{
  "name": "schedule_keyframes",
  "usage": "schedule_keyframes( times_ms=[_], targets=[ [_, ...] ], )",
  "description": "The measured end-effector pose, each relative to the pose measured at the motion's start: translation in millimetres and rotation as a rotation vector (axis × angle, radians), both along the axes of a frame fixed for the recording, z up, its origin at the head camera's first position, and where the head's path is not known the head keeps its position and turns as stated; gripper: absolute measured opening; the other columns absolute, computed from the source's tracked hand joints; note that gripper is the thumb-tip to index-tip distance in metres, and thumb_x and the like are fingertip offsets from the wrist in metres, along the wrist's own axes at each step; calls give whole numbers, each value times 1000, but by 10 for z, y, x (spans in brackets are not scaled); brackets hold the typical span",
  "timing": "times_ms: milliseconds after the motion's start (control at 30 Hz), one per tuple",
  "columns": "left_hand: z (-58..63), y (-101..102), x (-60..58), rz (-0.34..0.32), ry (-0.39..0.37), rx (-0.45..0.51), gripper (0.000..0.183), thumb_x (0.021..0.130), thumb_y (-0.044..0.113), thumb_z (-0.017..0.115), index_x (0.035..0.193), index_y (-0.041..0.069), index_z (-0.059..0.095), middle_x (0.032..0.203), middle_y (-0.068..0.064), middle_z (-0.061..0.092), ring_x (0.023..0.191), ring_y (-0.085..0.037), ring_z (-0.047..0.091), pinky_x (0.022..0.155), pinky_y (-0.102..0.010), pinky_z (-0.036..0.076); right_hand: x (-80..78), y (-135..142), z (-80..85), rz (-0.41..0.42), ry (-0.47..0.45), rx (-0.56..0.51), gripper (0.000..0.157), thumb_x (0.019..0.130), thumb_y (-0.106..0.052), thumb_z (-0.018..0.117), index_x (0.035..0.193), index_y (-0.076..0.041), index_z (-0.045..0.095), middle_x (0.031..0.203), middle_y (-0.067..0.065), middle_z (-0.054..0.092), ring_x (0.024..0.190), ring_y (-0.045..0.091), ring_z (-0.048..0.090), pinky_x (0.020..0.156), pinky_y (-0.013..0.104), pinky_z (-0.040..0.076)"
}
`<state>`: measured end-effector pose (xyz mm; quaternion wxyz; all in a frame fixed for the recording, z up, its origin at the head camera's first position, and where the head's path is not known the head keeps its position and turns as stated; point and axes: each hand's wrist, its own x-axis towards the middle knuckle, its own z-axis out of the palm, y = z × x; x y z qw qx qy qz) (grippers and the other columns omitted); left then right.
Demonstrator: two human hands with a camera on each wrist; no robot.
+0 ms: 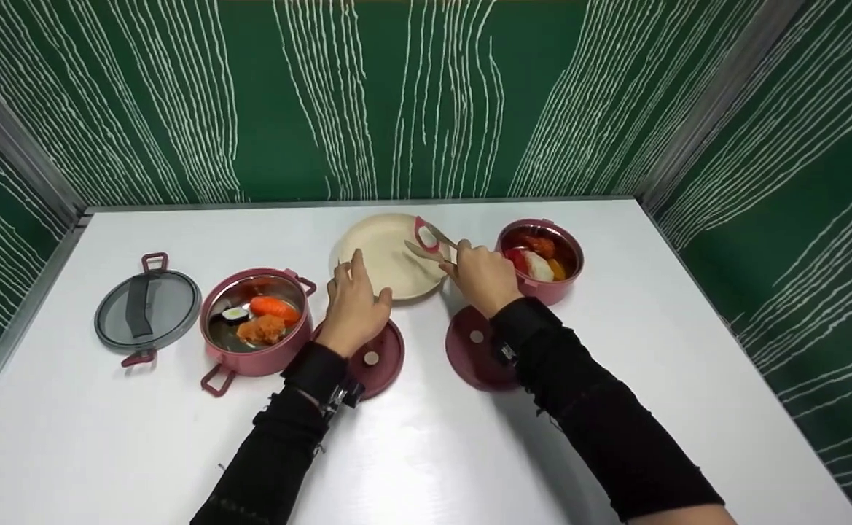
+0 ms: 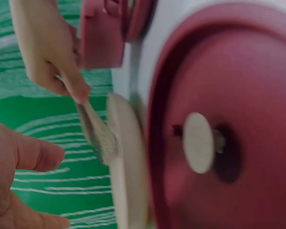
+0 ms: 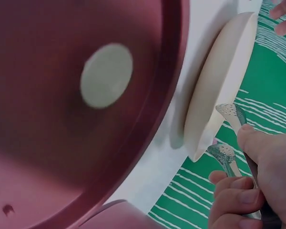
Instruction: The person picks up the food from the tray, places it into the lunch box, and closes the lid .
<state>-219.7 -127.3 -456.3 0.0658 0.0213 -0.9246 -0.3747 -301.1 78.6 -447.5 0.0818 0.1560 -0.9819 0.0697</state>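
My right hand (image 1: 485,277) grips metal tongs (image 1: 431,255) over the right side of a cream plate (image 1: 371,248). The tong tips stand apart around a white slice with a red rim (image 1: 427,235); whether they pinch it I cannot tell. In the right wrist view, fingers and thumb wrap the tong handles, and the perforated tips (image 3: 231,113) show beside the plate's rim. My left hand (image 1: 356,310) hovers at the plate's front left, fingers loosely extended and holding nothing. Below it lies a dark red lid with a pale knob (image 1: 389,364), partly hidden by the wrist.
A pink pot (image 1: 265,361) with toy sushi and fried pieces stands left, beside a glass lid (image 1: 178,306). Another pink pot (image 1: 553,292) with food pieces stands right. A second red lid (image 1: 469,364) lies under the right wrist. Green walls (image 1: 382,109) bound the white table (image 1: 411,452).
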Motion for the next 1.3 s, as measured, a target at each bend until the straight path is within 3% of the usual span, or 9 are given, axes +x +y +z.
schedule_keyframes(
  times_ms=[167, 300, 500, 700, 1100, 1300],
  targets=[
    [-127, -9, -141, 51, -60, -24, 81, 98, 23, 61, 160, -5, 19, 155, -37, 26, 140, -54, 32, 114, -58, 33, -35, 30, -42, -37, -20, 36, 44, 101, -39, 65, 109, 4, 65, 93, 26, 72, 79, 44, 70, 65, 56, 58],
    [-182, -33, -191, 68, -65, -36, 80, 97, 21, 62, 159, -9, 20, 155, -37, 27, 137, -55, 35, 114, -58, 34, -52, 33, -58, -39, -31, 66, 42, 102, -38, 65, 108, 4, 66, 92, 24, 72, 78, 43, 70, 65, 55, 58],
    [-214, -53, -208, 54, -63, -22, 78, 97, 15, 62, 155, -16, 20, 158, -39, 24, 140, -55, 35, 118, -54, 30, -62, 46, -70, -25, -29, 97, 34, 103, -32, 63, 105, 2, 67, 91, 23, 72, 76, 41, 70, 65, 54, 59],
    [-232, -63, -217, 39, -31, -15, 78, 95, 11, 62, 152, -21, 21, 157, -40, 23, 140, -53, 36, 118, -51, 32, -56, 80, -83, -16, -5, 82, 37, 103, -34, 63, 102, 3, 67, 89, 24, 71, 75, 43, 69, 64, 55, 58],
    [-257, -96, -235, 48, -51, 4, 79, 96, 13, 63, 153, -19, 20, 159, -38, 22, 144, -49, 34, 120, -47, 30, 34, 0, -17, 81, -105, -32, 40, 104, -39, 60, 95, 0, 66, 86, 24, 69, 76, 45, 69, 63, 57, 55],
    [-275, -108, -246, 46, -52, -5, 78, 96, 14, 62, 153, -20, 20, 159, -38, 21, 143, -50, 35, 120, -48, 31, 82, -78, -32, 101, -61, 1, 40, 102, -41, 63, 98, -1, 66, 85, 23, 70, 71, 44, 68, 59, 56, 55]
  ],
)
